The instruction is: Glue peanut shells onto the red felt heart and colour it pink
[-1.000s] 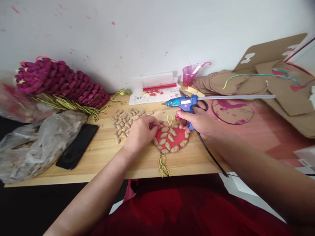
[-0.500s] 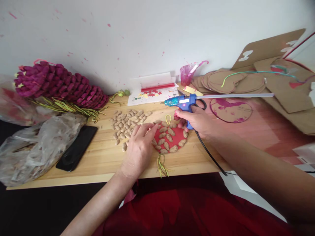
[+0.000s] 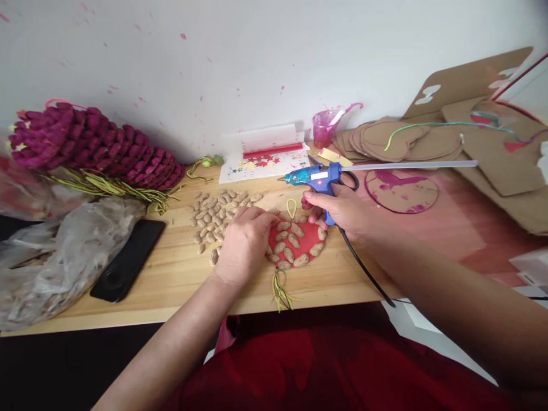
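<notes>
I have the right hand (image 3: 342, 209) gripping the blue plastic glue gun (image 3: 319, 181) level, probably to clear the round red peanut-studded disc (image 3: 306, 242), where I can't tell whether the left hand (image 3: 246, 238) pinches anything.

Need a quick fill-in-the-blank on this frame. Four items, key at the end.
1. The right hand grips a blue ____.
2. The cutout nearest the left hand is coloured ____.
3. Arranged on this cutout are tan, unshelled ____.
4. The black phone lies beside a clear plastic ____.

Key: glue gun; red; peanuts; bag.
</notes>
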Demonstrator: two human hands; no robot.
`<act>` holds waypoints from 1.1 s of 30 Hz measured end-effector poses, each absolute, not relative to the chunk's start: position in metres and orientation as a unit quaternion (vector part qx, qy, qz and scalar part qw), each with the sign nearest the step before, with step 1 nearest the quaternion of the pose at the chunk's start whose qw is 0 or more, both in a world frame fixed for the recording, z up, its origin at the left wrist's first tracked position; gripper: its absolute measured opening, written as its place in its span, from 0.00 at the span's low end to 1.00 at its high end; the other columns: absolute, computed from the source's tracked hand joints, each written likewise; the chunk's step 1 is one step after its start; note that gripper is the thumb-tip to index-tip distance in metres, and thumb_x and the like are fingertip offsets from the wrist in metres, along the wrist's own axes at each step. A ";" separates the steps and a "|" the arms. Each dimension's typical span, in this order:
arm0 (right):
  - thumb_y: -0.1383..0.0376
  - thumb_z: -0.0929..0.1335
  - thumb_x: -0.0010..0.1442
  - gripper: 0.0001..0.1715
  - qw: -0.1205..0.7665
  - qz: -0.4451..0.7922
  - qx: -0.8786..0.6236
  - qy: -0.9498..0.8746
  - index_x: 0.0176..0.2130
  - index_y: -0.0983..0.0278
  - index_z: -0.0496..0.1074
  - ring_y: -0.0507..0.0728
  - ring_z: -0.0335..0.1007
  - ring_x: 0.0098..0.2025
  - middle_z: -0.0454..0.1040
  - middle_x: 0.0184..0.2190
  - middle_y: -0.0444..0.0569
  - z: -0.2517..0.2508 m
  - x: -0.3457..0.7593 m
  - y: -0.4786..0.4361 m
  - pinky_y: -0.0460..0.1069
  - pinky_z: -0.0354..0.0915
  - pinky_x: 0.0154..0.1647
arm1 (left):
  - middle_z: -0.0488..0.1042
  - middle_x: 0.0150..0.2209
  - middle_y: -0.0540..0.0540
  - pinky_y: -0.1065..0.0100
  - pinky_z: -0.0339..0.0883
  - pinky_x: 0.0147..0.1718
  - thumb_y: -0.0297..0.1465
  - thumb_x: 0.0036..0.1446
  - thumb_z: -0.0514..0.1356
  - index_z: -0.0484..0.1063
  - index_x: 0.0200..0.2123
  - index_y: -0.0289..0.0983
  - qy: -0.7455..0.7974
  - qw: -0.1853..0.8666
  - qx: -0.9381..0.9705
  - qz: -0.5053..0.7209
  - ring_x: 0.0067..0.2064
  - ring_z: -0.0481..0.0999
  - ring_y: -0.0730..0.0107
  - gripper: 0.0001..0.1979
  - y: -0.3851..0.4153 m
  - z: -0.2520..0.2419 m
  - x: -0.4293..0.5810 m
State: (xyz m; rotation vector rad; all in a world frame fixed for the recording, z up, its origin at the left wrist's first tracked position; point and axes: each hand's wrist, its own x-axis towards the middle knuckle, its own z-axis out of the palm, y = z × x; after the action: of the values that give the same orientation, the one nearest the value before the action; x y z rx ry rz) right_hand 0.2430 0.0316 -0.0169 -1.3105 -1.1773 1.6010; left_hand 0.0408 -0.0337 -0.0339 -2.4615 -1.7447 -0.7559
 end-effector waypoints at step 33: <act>0.62 0.72 0.61 0.09 0.332 0.627 -0.528 -0.467 0.35 0.64 0.70 0.50 0.67 0.16 0.73 0.22 0.44 -0.015 0.245 0.032 0.44 0.65 0.09 | 0.72 0.30 0.46 0.65 0.68 0.35 0.19 0.61 0.55 0.77 0.32 0.37 -0.577 -0.045 -0.804 -0.136 0.34 0.74 0.65 0.13 -0.016 -0.013 0.047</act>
State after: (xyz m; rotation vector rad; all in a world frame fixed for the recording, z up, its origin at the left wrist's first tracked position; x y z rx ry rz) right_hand 0.2447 0.0317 -0.0147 -1.3792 -1.2214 1.6386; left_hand 0.0475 -0.0162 -0.0129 -2.5999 -1.8674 -0.4398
